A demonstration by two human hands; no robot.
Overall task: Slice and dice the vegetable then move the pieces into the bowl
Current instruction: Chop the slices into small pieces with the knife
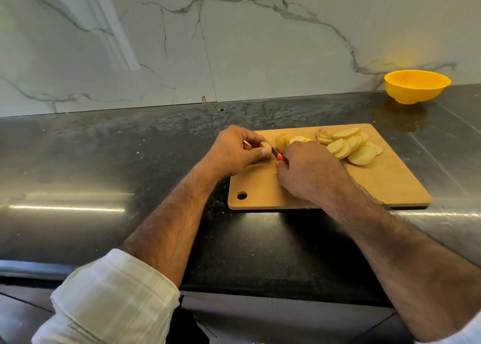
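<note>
- Dark stone surface [104, 161] under a marble wall [234, 44]; yellow bowl [416, 86] at two o'clock of the cutting board [377, 182].
- My left hand [234, 151] pinches a potato end [266, 146]; my right hand [307, 172] closes round the knife [276, 152], beside cut slices [351, 146].

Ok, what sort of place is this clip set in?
Most likely a home kitchen: a dark polished stone counter, a marble-look backsplash, and a wooden cutting board with potato slices.

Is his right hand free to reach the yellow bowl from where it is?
Probably not yet. The right hand is gripping the knife mid-cut, and the bowl sits far off at the back right. Nothing blocks the counter between them, though.
</note>
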